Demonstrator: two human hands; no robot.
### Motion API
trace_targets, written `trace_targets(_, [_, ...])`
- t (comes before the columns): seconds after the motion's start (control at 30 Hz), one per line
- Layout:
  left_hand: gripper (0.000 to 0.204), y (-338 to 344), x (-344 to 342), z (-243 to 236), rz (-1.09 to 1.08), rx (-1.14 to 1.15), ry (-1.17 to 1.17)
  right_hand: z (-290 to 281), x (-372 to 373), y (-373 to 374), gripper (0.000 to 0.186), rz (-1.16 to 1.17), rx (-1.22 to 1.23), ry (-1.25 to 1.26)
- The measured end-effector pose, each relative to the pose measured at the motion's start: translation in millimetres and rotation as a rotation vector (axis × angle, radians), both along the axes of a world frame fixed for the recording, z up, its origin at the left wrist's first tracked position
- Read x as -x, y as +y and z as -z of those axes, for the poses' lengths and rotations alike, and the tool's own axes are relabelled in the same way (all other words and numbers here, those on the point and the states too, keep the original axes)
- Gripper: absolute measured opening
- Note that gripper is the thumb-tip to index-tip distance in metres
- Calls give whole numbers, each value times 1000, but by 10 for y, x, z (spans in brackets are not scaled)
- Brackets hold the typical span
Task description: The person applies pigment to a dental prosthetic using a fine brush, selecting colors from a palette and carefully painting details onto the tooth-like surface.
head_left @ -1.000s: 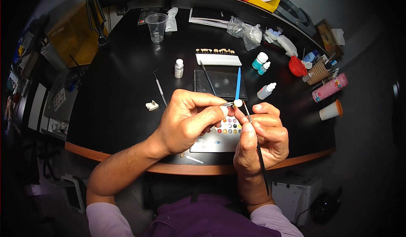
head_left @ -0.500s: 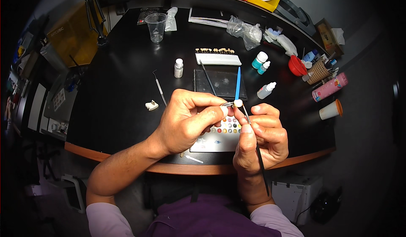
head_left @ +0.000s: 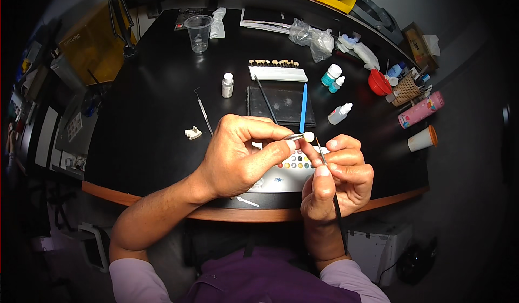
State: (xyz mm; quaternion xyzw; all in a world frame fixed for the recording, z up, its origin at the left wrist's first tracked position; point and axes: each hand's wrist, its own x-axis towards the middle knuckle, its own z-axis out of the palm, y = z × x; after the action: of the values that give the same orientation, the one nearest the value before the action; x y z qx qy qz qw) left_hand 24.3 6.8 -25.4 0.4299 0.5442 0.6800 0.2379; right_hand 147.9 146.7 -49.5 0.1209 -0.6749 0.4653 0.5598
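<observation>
My left hand (head_left: 238, 154) pinches a slim metal tool (head_left: 295, 137), whose rear part is hidden by the fingers. At its tip sits a small white dental crown (head_left: 308, 136). In my right hand (head_left: 346, 181) is a thin dark-handled brush (head_left: 338, 216), held like a pen; its tip is just right of the crown, and I cannot tell whether they touch. Partly covered by both hands, a white palette (head_left: 292, 184) with several coloured wells lies below them.
Beyond the hands lie a black slab (head_left: 281, 104), a blue stick (head_left: 304, 108), another brush (head_left: 265, 99) and a row of tooth-shade samples (head_left: 274, 64). Small bottles (head_left: 339, 114) stand to the right. At left are a tooth model (head_left: 192, 133), a metal probe (head_left: 204, 111) and a plastic cup (head_left: 199, 35).
The crown and the metal tool have shifted slightly right. My right hand and brush have moved a little right too, and the brush tip now shows beside the crown.
</observation>
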Motion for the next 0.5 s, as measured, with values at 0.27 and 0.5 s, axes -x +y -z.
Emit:
trace_targets(0.27, [19,17,-1,8,-45,-21,3,14,25,-21,19,-39,40,7])
trace_targets(0.5, [19,41,-1,30,-43,-38,13,-3,28,-2,19,-26,19,-4])
